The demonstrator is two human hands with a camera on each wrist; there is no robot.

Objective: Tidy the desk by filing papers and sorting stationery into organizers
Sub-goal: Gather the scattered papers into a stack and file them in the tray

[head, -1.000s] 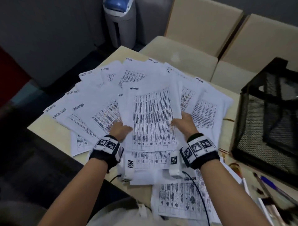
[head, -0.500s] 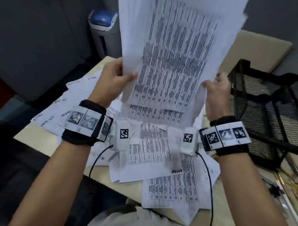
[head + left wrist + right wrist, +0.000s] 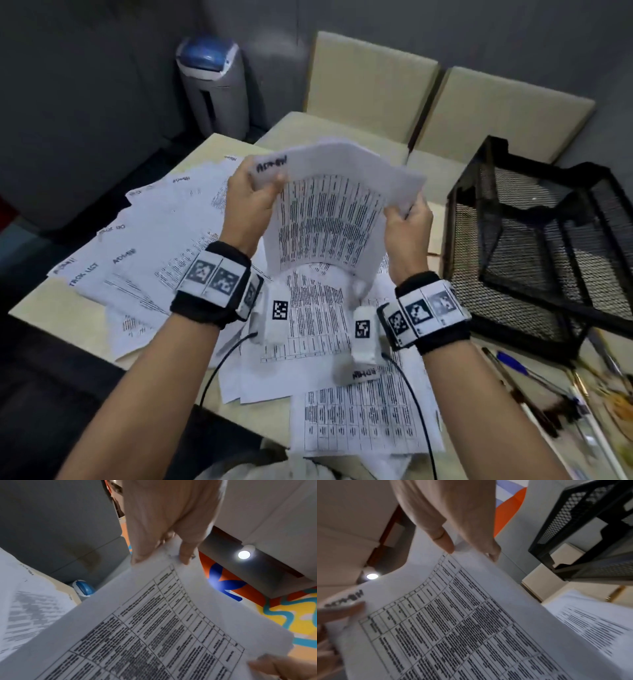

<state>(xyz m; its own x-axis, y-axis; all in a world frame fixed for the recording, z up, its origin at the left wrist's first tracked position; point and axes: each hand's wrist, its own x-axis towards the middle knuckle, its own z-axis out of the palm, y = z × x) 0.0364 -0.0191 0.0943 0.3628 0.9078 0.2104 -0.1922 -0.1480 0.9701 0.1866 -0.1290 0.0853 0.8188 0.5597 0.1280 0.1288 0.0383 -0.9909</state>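
Observation:
A printed sheet (image 3: 329, 219) with a table of text and a handwritten label at its corner curves upright above the desk. My left hand (image 3: 255, 195) pinches its upper left corner and my right hand (image 3: 406, 219) pinches its right edge. The wrist views show the same sheet (image 3: 154, 628) (image 3: 453, 622) between thumb and fingers of the left hand (image 3: 163, 551) and the right hand (image 3: 467, 550). Many more printed papers (image 3: 144, 260) lie fanned over the pale desk (image 3: 51, 315). A black mesh organizer (image 3: 534, 246) stands at the right.
Pens and other stationery (image 3: 534, 387) lie on the desk in front of the organizer. Beige cushioned seats (image 3: 370, 75) stand beyond the desk's far edge, and a grey bin with a blue lid (image 3: 212, 85) is on the floor at the back left.
Both hands picked sheets from the spread pile and raised them high. Now the paper is lower and bent between the hands, closer to the desk.

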